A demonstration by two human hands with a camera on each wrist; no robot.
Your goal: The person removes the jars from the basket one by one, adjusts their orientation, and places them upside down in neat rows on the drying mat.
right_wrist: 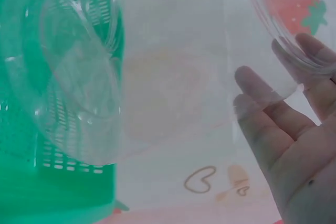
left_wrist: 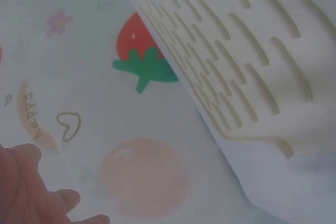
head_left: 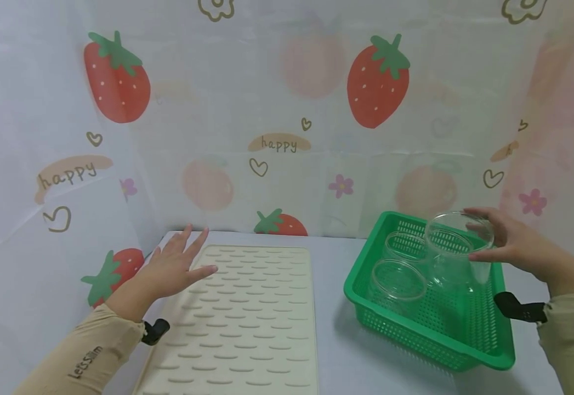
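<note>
My right hand [head_left: 523, 244] grips a clear glass cup [head_left: 456, 263] by its rim, thumb in front and fingers behind, over the right part of a green basket [head_left: 365, 304]. Two more clear glass cups, a front one [head_left: 399, 285] and a rear one [head_left: 390, 247], sit on the basket's left side. Whether another stands behind the held cup, I cannot tell. In the right wrist view the fingers [right_wrist: 262, 135] show around the see-through wall. My left hand [head_left: 170, 269], fingers spread and holding nothing, hovers over the left edge of a beige slotted mat [head_left: 252, 323].
A white tabletop [head_left: 338, 351] lies beneath the mat and basket. Behind rises a white curtain with strawberry prints [head_left: 378, 82], which also closes off the left side. A black strap [head_left: 521, 308] is on the right wrist.
</note>
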